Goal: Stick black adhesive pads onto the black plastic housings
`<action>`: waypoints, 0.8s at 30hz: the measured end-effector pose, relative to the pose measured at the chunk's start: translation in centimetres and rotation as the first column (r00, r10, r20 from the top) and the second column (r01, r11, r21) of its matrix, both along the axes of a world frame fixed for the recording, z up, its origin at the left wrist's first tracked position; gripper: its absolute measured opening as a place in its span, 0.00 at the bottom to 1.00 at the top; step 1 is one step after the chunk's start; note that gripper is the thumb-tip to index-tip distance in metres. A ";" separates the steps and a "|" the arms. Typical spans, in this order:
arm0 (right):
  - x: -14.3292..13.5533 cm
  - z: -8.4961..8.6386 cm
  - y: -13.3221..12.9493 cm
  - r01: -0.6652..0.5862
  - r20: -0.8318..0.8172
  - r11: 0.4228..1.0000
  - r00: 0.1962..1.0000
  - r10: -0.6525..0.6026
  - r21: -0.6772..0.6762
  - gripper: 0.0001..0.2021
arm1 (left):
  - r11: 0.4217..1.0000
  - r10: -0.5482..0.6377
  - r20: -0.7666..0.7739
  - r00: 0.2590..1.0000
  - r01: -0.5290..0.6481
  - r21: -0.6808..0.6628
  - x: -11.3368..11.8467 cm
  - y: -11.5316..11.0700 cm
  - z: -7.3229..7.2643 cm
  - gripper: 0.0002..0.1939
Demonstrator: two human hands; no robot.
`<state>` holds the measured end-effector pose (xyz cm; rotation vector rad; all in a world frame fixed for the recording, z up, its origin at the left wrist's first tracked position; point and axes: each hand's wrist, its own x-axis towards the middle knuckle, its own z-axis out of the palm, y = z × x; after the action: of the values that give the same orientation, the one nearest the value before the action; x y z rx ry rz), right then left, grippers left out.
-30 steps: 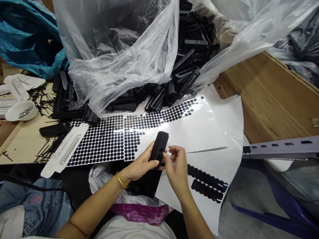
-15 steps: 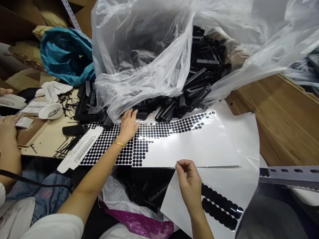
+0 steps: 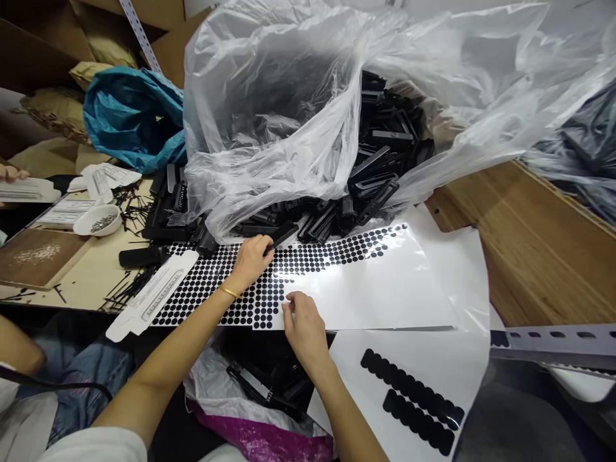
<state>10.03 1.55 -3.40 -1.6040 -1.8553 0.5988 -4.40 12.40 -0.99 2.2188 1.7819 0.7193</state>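
My left hand, with a yellow band on its wrist, is closed on one end of a long black plastic part. That part lies slanted over the upper edge of a white sheet of round black stickers. Low over the sheet, at the right border of the sticker rows, is my right hand. Its thumb and forefinger are bent close together; whatever is between them is too small to make out. Behind both hands, similar black parts spill from a clear plastic bag.
Left of me lie a printed card, a white bowl of small metal pieces and thin black sticks. A co-worker's hand holds another card. Below the table edge is a sack of black parts. Overlapping black discs sit on white paper at right.
My left hand has closed on a black part and drawn it out from the pile's edge. My right hand has moved left and up, from the sheet's front edge to the sticker rows.
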 end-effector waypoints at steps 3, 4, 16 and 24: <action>-0.9 -1.0 1.1 0.035 0.101 0.999 0.994 -0.035 0.007 0.03 | 1.000 0.007 0.212 0.977 -0.003 -0.023 0.9 -2.1 -0.6 0.10; -0.9 -1.1 1.4 0.041 0.093 0.999 0.995 -0.040 -0.005 0.04 | 0.999 0.022 0.362 0.932 -0.003 -0.053 1.4 -2.8 -0.8 0.11; 3.4 2.0 -1.1 0.134 -0.703 0.951 0.647 -0.296 -0.278 0.09 | 0.693 0.560 0.828 0.031 0.531 -0.489 6.0 -9.9 -1.2 0.16; 3.0 1.5 -1.6 0.209 -0.670 0.927 0.644 -0.369 -0.310 0.11 | 0.710 0.535 0.840 0.085 0.494 -0.502 6.9 -11.3 -0.8 0.18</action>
<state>13.04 -0.08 -1.89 -1.4395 -0.9389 1.1093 2.49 1.07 -1.76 0.5672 0.9075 0.9466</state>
